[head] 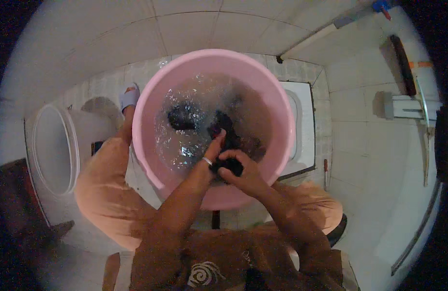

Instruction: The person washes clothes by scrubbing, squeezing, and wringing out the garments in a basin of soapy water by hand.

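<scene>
A large pink plastic basin [213,198] holds murky water with dark, wet cloth in it. My left hand [217,143] reaches into the basin with its fingers on a black cloth [227,125], which hides part of them. My right hand [242,167] is beside it, nearer my body, with thumb and fingers curled around a bunched part of black cloth [233,166]. Another dark cloth piece [182,116] lies in the water at the left. A light band circles my left wrist.
A white bucket [75,145] lies to the left, near my bent leg. A white squat toilet pan [304,127] is right of the basin. A brush [403,65] hangs on the tiled right wall; a pipe [307,42] runs along the far wall. A thin tool [326,174] lies at the right.
</scene>
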`<state>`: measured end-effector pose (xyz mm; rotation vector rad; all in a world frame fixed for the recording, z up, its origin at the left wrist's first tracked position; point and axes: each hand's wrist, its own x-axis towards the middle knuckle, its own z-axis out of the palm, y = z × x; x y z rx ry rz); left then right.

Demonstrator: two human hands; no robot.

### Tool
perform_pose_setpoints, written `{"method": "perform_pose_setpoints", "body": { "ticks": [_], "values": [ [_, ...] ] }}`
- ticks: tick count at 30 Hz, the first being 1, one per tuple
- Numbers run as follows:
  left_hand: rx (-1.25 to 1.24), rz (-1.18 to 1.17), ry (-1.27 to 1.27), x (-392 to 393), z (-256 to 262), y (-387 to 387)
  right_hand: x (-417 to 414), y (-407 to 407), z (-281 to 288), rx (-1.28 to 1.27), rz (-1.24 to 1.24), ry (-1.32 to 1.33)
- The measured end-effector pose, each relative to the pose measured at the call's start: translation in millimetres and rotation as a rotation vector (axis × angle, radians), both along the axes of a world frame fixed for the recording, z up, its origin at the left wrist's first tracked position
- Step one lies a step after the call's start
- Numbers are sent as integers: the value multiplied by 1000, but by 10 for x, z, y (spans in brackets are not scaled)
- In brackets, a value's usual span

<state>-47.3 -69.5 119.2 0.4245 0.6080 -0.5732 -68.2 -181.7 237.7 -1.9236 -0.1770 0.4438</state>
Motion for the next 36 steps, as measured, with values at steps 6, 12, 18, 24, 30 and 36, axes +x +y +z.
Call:
{"method": "perform_pose_setpoints", "body": {
  "ticks": [6, 12, 18, 24, 30, 36],
  "values": [
    [726, -203, -305, -358, 502, -282, 633, -737, -729, 154, -210, 443],
    [819, -410, -589, -602, 383, -580, 1108, -472, -1326, -418, 319, 278],
    [-177, 346, 202, -435, 826, 378, 497, 116, -510, -378, 376, 128],
    [100, 231, -17, -434, -100, 416, -492, 484, 280, -399, 514, -552],
    [-118, 312, -9, -477, 107, 224, -225, 591, -109, -505, 135, -372],
    [328, 134, 48, -401, 786, -53, 564, -65, -492, -444, 68, 313]
  ]
}}
